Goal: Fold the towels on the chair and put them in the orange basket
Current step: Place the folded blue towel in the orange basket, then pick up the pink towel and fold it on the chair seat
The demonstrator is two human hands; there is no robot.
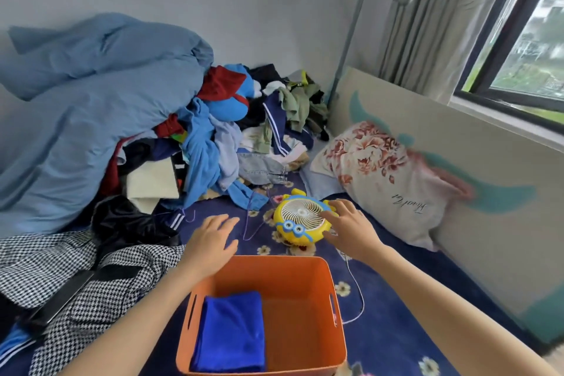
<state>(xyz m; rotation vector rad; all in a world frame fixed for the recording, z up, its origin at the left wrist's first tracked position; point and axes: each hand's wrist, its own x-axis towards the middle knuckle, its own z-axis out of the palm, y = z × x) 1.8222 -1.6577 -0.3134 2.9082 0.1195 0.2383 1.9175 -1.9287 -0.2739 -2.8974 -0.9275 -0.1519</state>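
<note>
The orange basket (274,259) sat on a navy floral bedsheet (396,299), close to the person. 1 folded blue towel (232,333) lay flat inside it, against its left wall, and the rest of the basket floor was bare.

The left hand (210,241) was just beyond the basket's far rim, palm down with the fingers spread and straight, gripping nothing; whether it touched the sheet cannot be told. The right hand (348,229) reached to a yellow cartoon desk fan (300,218) lying face up on the sheet, its spread fingers resting on the fan's right edge without curling round it.

A white cable (358,293) trailed across the sheet to the right of the basket. A thin purple wire hanger (253,223) lay between the left hand and the fan. A floral pillow (384,180) leaned near the wall on the right. Behind the fan rose a heap of mixed clothes (244,125), with a blue duvet (91,107) bunched to its left. A houndstooth garment (76,268) lay left of the basket, under the left forearm
</note>
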